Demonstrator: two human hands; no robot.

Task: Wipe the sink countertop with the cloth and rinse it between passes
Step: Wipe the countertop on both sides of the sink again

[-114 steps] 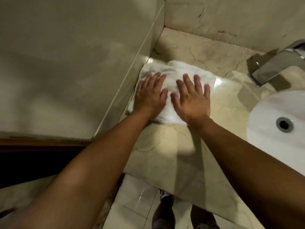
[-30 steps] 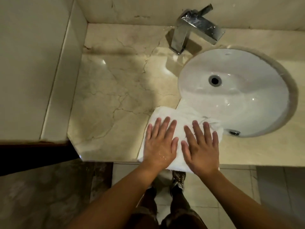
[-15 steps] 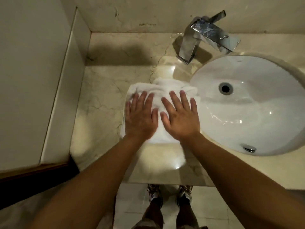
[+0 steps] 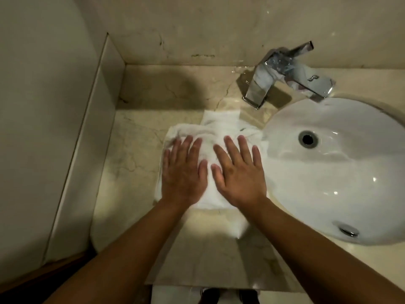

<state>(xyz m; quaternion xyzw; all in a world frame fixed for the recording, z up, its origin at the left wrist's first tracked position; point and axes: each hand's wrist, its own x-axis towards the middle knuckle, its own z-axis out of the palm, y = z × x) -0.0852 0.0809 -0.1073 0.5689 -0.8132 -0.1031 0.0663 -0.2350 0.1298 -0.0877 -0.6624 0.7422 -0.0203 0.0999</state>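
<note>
A white cloth (image 4: 221,126) lies bunched on the beige marble countertop (image 4: 135,150), just left of the white oval basin (image 4: 341,176). My left hand (image 4: 184,172) presses flat on the cloth's left half, fingers spread. My right hand (image 4: 240,174) presses flat on its right half, next to the basin's rim. Both palms are down, with the thumbs almost touching. The cloth's far edge reaches toward the base of the chrome faucet (image 4: 282,71).
The faucet stands at the back, its spout over the basin. The drain (image 4: 309,139) sits mid-basin and an overflow hole (image 4: 348,230) near the front. A wall and raised ledge (image 4: 87,139) bound the counter on the left. The counter's front edge (image 4: 219,286) is near me.
Both hands have pushed the cloth from the front edge of the counter toward the back, up near the faucet base. The cloth has bunched at its far end.
</note>
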